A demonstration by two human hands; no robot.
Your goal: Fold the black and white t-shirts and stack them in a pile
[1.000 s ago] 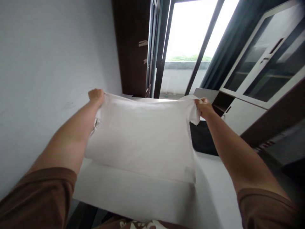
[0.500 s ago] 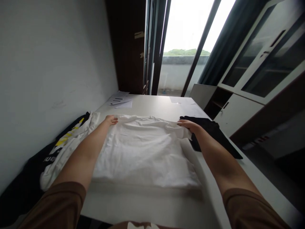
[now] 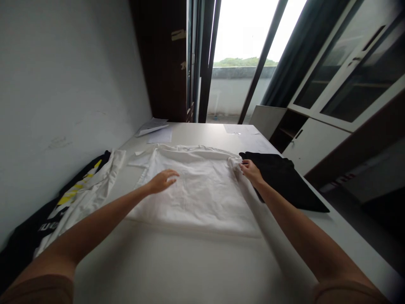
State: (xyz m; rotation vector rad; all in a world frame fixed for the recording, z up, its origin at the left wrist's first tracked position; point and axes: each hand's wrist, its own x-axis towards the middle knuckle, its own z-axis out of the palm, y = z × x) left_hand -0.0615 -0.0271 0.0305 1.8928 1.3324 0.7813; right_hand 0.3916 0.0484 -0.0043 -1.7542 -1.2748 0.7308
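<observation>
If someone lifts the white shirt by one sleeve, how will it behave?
The white shirt would probably hang floppy, since soft wrinkles cross its cloth. It seems light for its size, lying thin and nearly flat on the table.

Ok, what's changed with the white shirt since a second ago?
The white shirt came down and now lies spread on the table. Your left hand let go of its left corner and moved right, over the cloth. Your right hand is still at the sleeve; the black garment stayed put.
</observation>
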